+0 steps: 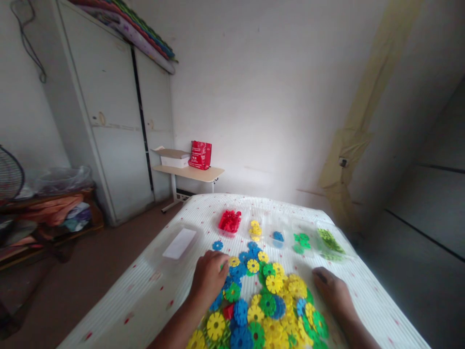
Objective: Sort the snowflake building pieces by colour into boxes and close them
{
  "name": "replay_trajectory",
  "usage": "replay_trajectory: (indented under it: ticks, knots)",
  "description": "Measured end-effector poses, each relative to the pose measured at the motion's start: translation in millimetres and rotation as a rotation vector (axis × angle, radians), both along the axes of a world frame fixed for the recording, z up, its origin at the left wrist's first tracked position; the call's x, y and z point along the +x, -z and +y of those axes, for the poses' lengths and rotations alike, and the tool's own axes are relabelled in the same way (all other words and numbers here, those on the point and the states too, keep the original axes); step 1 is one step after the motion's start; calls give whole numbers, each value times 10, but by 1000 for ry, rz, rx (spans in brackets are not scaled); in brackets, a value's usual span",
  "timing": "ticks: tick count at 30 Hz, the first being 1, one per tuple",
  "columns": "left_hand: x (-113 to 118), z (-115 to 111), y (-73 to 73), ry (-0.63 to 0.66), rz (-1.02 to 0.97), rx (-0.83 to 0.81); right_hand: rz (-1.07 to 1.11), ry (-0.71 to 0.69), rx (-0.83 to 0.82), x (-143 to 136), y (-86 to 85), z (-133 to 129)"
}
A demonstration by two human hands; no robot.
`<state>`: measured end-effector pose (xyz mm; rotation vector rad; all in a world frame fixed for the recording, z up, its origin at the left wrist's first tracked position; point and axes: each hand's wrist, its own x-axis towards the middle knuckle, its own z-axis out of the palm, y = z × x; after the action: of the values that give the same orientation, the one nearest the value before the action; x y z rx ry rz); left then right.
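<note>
A spread of flat, notched plastic discs in yellow, blue and green lies across the near table; one yellow disc (215, 325) and one green disc (268, 304) show plainly. My left hand (209, 274) hovers at or rests on the pile's left edge, fingers curled together. A speck of green shows by its fingertips, too small to name. On the right side of the pile, my right hand (331, 289) lies on the cloth with its fingers curled under; whatever is inside is hidden. Among the discs sits a small red piece (228, 311).
Clear tubs line the far side: red pieces (230, 222), yellow discs (255, 230), blue discs (278, 237), green discs (301, 241) and light green pieces (330, 241). A clear tray with a white card (179, 244) lies left. Behind stands a side table (203, 173) with a red bag (200, 155).
</note>
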<state>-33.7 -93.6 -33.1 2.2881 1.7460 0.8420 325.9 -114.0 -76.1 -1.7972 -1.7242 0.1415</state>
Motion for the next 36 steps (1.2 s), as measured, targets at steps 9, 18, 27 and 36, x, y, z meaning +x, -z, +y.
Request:
replay_trajectory:
  ticks: [9,18,27,36]
  knots:
    - [278,307,162,32,202,-95,20,9,-11,0,13,0]
    - [240,282,125,20,224,-69,14,28,-8,11,57,11]
    - [515,356,-7,135,118,-123,36,38,-7,-17,48,-3]
    - [745,396,170,129,120,-203,10,17,-10,11,82,2]
